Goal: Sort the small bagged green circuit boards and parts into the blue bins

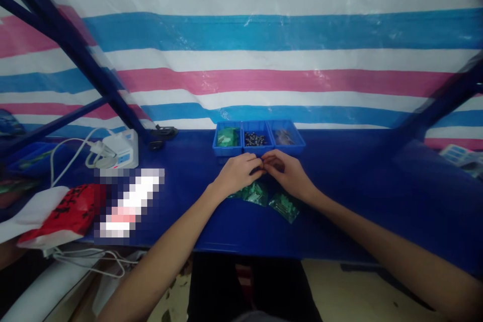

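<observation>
My left hand (pixel 240 173) and my right hand (pixel 291 176) meet in front of the bins, fingertips pinched close together. Whatever lies between them is hidden or too small to name. Just below my hands, small packets of green pieces (pixel 255 193) rest on the blue table, partly covered by my left hand. Another green packet (pixel 285 206) lies under my right wrist. Beyond my fingers stands a blue three-part bin (pixel 227 151). Its left compartment contains green packets (pixel 228 137), the middle one small dark and shiny round parts (pixel 255 139), the right one clear-looking small bags (pixel 284 137).
A white power strip (pixel 128 148) with plugged cables sits at the left, near a black object (pixel 164 133). A red and white cloth-like item (pixel 71 211) is at the left edge, beside a pixelated patch. Blue frame bars (pixel 94 68) rise before a striped sheet (pixel 264 32).
</observation>
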`<state>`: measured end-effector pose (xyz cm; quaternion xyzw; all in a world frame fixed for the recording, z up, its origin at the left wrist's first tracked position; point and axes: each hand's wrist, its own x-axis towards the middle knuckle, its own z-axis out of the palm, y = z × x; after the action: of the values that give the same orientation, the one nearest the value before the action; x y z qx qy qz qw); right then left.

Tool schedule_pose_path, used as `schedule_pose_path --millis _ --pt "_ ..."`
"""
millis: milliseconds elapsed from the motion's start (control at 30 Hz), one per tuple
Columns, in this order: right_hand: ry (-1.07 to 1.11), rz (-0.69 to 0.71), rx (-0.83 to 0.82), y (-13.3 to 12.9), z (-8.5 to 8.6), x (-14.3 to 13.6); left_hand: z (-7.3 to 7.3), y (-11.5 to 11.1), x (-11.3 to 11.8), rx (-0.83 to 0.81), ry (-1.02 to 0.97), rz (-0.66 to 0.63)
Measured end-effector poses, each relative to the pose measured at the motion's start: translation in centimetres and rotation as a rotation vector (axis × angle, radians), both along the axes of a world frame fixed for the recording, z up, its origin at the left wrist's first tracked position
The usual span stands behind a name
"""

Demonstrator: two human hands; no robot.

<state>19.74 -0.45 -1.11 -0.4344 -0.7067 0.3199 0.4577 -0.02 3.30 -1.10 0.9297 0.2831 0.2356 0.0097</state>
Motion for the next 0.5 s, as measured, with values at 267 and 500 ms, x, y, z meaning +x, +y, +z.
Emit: schedule_pose_path --millis 267,500 --pt "-0.069 0.012 -0.026 0.22 0.54 0.44 0.2 -0.18 0.0 0.013 -0.058 0.029" --pt "-0.063 0.015 -0.084 0.77 0.21 0.8 0.43 -0.3 -0.19 -0.067 -0.054 0.041"
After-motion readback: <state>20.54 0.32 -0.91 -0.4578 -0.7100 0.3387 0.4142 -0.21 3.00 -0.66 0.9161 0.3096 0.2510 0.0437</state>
